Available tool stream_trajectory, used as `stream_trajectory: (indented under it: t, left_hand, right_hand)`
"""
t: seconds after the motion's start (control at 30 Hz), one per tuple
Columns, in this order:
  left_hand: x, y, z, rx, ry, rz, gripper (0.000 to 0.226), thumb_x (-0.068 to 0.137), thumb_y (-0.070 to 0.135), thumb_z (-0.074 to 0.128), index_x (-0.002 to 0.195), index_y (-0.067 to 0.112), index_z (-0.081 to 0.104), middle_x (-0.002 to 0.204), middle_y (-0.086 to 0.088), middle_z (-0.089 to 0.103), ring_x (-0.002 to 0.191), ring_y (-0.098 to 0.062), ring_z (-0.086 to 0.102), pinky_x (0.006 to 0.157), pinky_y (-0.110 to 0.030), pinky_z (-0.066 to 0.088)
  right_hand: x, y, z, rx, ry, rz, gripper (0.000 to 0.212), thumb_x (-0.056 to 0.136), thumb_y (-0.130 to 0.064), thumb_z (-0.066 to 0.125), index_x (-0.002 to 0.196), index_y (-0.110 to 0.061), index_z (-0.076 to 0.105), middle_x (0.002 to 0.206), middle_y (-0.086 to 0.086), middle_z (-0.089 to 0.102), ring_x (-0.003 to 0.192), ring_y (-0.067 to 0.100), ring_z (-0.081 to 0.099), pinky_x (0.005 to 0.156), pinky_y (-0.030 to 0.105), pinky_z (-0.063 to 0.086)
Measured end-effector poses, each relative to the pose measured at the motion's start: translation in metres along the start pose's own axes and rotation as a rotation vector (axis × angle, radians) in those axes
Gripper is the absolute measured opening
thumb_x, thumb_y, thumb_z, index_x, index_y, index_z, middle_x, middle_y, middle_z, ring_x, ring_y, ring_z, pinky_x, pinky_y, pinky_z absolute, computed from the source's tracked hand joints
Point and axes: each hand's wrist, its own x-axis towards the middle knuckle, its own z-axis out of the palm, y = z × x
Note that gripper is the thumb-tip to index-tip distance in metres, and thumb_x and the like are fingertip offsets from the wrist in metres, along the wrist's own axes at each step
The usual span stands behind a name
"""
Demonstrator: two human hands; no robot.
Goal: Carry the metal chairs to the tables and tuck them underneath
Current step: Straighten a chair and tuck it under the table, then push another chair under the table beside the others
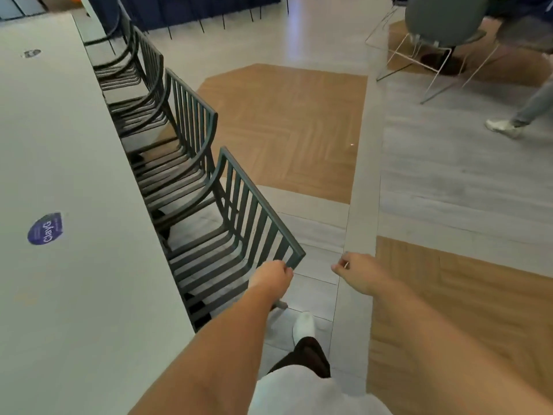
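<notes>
- A long pale tabletop [74, 175] fills the left of the frame, its edge running from the upper left down toward the lower centre.
- Four dark metal chairs stand in a row along that edge, their slatted seats partly under the tabletop and their barred backs facing the open floor.
- The nearest chair [236, 223] sits at centre frame; its backrest slants down to a corner near the lower middle.
- The left hand [273, 277] reaches in from the bottom and grips that lower corner of the nearest chair's backrest, fingers curled around the top rail.
- The right hand [357, 271] hangs in the air just right of the backrest corner, not touching it, with fingers loosely curled and holding nothing.
- The next chair [191, 121] stands just beyond, and two more follow toward the upper left.
- A round purple sticker [45, 228] lies on the tabletop at the left.
- The floor [449, 181] mixes grey planks with tan wood panels.
- At the upper right stands a grey shell chair [443, 19] on thin wire legs, with another person's white shoe [502, 127] beside it.
</notes>
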Motion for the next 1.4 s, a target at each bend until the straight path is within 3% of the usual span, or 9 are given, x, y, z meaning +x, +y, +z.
stream_trajectory:
  t: [0.37,0.53,0.67,0.83,1.0,1.13,1.23,1.4]
  left_hand:
    - [0.124,0.046,-0.095,-0.119,0.079,-0.145,0.035,0.105,0.036,0.043,0.098,0.01,0.065,0.092,-0.01,0.07,0.083,-0.028,0.068,0.076,-0.038,0.058]
    - [0.152,0.033,-0.109,-0.198,0.137,-0.265,0.034,0.106,0.038,0.043,0.109,0.015,0.068,0.1,-0.006,0.072,0.089,-0.025,0.068,0.083,-0.039,0.057]
    - [0.166,0.023,-0.109,-0.272,0.228,-0.439,0.029,0.108,0.038,0.043,0.099,0.02,0.064,0.085,0.003,0.063,0.075,-0.015,0.06,0.074,-0.034,0.05]
    - [0.174,0.039,-0.107,-0.396,0.338,-0.699,0.037,0.106,0.045,0.04,0.088,0.019,0.059,0.088,-0.002,0.068,0.078,-0.024,0.063,0.073,-0.037,0.055]
    - [0.171,0.077,-0.095,-0.496,0.381,-0.927,0.04,0.106,0.049,0.039,0.096,0.02,0.064,0.085,0.002,0.064,0.074,-0.017,0.063,0.066,-0.032,0.053]
    - [0.17,0.104,-0.089,-0.567,0.426,-1.035,0.035,0.107,0.05,0.042,0.095,0.024,0.063,0.081,0.007,0.065,0.067,-0.009,0.06,0.052,-0.024,0.042]
    - [0.164,0.11,-0.083,-0.625,0.457,-1.103,0.036,0.106,0.051,0.043,0.091,0.024,0.062,0.081,0.006,0.065,0.071,-0.013,0.064,0.056,-0.027,0.047]
    - [0.156,0.103,-0.072,-0.728,0.511,-1.094,0.035,0.104,0.053,0.045,0.093,0.026,0.065,0.082,0.006,0.067,0.074,-0.012,0.066,0.071,-0.033,0.06]
  right_hand:
    - [0.169,-0.048,-0.122,-0.116,-0.082,-0.139,0.033,0.103,-0.049,0.049,0.106,-0.019,0.064,0.101,0.002,0.067,0.095,0.022,0.061,0.084,0.037,0.052]
    - [0.238,-0.085,-0.147,-0.194,-0.134,-0.271,0.032,0.102,-0.047,0.052,0.102,-0.018,0.065,0.093,0.003,0.068,0.089,0.023,0.063,0.079,0.037,0.051]
    - [0.294,-0.116,-0.157,-0.297,-0.218,-0.417,0.034,0.102,-0.047,0.052,0.098,-0.017,0.066,0.089,0.005,0.069,0.084,0.024,0.064,0.073,0.037,0.051]
    - [0.35,-0.148,-0.168,-0.485,-0.344,-0.64,0.036,0.103,-0.049,0.049,0.09,-0.018,0.062,0.081,0.003,0.063,0.079,0.024,0.061,0.063,0.033,0.042]
    - [0.382,-0.172,-0.186,-0.618,-0.454,-0.814,0.036,0.102,-0.05,0.05,0.102,-0.017,0.065,0.089,0.004,0.066,0.086,0.024,0.062,0.077,0.036,0.051]
    - [0.399,-0.195,-0.195,-0.695,-0.486,-0.932,0.036,0.102,-0.05,0.05,0.104,-0.018,0.067,0.096,0.004,0.068,0.09,0.024,0.062,0.082,0.039,0.053]
    - [0.398,-0.215,-0.19,-0.75,-0.5,-1.027,0.034,0.101,-0.052,0.051,0.1,-0.021,0.066,0.093,0.003,0.067,0.087,0.021,0.061,0.077,0.037,0.052]
    - [0.381,-0.246,-0.171,-0.8,-0.551,-1.134,0.03,0.1,-0.054,0.052,0.103,-0.027,0.065,0.094,-0.003,0.067,0.088,0.017,0.064,0.087,0.043,0.056]
